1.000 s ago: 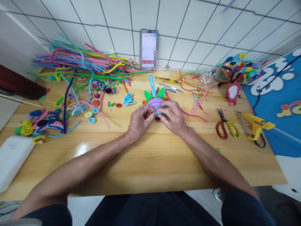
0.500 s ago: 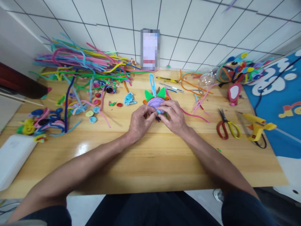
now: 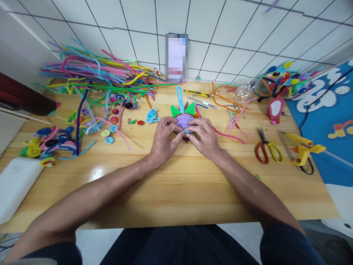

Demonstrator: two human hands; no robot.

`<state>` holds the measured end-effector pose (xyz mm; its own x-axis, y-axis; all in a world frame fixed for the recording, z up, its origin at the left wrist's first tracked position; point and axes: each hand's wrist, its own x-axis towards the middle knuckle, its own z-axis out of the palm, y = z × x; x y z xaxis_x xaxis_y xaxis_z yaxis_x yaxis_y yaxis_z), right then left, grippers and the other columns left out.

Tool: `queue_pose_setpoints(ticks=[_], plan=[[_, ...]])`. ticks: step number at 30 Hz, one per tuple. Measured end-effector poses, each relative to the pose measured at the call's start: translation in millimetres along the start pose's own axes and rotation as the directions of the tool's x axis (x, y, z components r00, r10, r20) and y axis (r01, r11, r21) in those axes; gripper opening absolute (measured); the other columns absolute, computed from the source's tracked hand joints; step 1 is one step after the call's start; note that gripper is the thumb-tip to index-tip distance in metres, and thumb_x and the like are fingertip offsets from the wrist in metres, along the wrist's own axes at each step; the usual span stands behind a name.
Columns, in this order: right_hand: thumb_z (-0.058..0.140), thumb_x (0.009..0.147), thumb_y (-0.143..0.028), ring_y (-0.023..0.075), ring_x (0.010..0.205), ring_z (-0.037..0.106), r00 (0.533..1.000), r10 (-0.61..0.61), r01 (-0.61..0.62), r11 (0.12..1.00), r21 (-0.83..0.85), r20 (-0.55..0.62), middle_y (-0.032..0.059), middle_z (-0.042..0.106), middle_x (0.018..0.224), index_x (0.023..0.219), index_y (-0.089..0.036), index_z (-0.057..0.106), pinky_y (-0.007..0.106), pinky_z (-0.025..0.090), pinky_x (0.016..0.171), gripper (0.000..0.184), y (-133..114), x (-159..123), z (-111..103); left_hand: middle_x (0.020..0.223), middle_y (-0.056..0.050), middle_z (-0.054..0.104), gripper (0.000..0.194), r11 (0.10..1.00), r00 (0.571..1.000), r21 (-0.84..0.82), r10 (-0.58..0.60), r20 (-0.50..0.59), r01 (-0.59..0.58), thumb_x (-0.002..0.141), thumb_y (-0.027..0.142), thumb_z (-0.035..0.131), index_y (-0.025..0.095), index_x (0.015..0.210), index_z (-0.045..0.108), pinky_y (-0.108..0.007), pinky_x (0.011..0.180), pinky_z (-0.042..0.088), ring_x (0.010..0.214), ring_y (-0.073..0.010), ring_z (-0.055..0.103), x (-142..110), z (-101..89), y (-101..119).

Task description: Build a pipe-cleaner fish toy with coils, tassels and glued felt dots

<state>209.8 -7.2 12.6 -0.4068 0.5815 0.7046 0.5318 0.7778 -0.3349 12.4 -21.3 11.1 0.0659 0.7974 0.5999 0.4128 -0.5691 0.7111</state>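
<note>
purple, ribbed and round, the craft piece (image 3: 184, 120) sits mid-table between both hands, green points and a blue loop (image 3: 179, 99) above it. left hand (image 3: 162, 141) and right hand (image 3: 204, 138) have fingers curled nearly closed, pinching a small blue bit (image 3: 186, 131) at its lower edge. right of the piece lie scissors (image 3: 266, 148), then a yellow glue gun (image 3: 302, 148).

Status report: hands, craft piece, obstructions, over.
Left hand, right hand: fingers at lower edge of purple craft piece. Blue loop on top. Scissors off right, not in the way.
</note>
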Motion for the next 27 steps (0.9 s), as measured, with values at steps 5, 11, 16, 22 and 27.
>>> queue_pose_setpoints(ticks=[5, 11, 16, 22, 27], plan=[[0.068, 0.097, -0.02, 0.0263, 0.11, 0.066, 1.0, 0.014, -0.014, 1.0, -0.014, 0.002, 0.0069, 0.072, 0.117, 0.113, -0.029, 0.07, 0.05, 0.056, 0.096, 0.019, -0.6, -0.1, 0.7, 0.118, -0.007, 0.068, 0.004, 1.0, 0.998, 0.018, -0.02, 0.06, 0.019, 0.092, 0.021, 0.074, 0.021, 0.091, 0.071, -0.042, 0.102, 0.055, 0.117, -0.022, 0.065, 1.6, -1.7, -2.2], [0.069, 0.097, -0.02, 0.0263, 0.109, 0.068, 1.0, 0.02, -0.021, 0.999, -0.047, -0.014, 0.0072, 0.073, 0.115, 0.113, -0.028, 0.068, 0.049, 0.057, 0.094, 0.018, -2.2, 0.7, 0.3, 0.114, -0.007, 0.069, 0.006, 1.0, 0.998, 0.015, -0.007, 0.068, 0.006, 0.09, 0.017, 0.074, 0.021, 0.089, 0.071, -0.041, 0.101, 0.054, 0.113, -0.0215, 0.066, 6.8, -1.4, -2.4], [0.069, 0.096, -0.019, 0.0259, 0.109, 0.068, 1.0, 0.022, -0.022, 0.999, -0.046, -0.006, 0.0069, 0.072, 0.114, 0.11, -0.028, 0.068, 0.049, 0.057, 0.094, 0.017, -2.7, 1.1, -0.2, 0.115, -0.007, 0.068, 0.004, 1.0, 0.999, -0.008, 0.015, 0.051, -0.015, 0.092, 0.019, 0.074, 0.021, 0.091, 0.071, -0.04, 0.099, 0.055, 0.112, -0.021, 0.066, 5.9, -0.9, -3.5], [0.07, 0.094, -0.018, 0.0268, 0.11, 0.067, 0.999, 0.046, -0.045, 0.998, -0.033, 0.006, 0.0056, 0.072, 0.115, 0.114, -0.03, 0.068, 0.051, 0.056, 0.095, 0.023, -3.1, 1.1, -1.1, 0.115, -0.007, 0.068, 0.004, 1.0, 0.998, 0.0, -0.003, 0.061, 0.003, 0.092, 0.022, 0.074, 0.022, 0.092, 0.071, -0.04, 0.1, 0.055, 0.113, -0.0214, 0.065, 4.5, -0.1, -4.1], [0.071, 0.094, -0.017, 0.0265, 0.11, 0.067, 1.0, 0.016, -0.016, 0.999, -0.044, -0.018, 0.0058, 0.072, 0.116, 0.12, -0.031, 0.066, 0.049, 0.056, 0.095, 0.03, -3.3, 1.1, -1.1, 0.115, -0.007, 0.068, 0.004, 1.0, 0.999, -0.013, 0.01, 0.048, -0.009, 0.092, 0.02, 0.074, 0.022, 0.091, 0.07, -0.041, 0.099, 0.056, 0.112, -0.0215, 0.065, 5.3, 0.3, -4.3]])
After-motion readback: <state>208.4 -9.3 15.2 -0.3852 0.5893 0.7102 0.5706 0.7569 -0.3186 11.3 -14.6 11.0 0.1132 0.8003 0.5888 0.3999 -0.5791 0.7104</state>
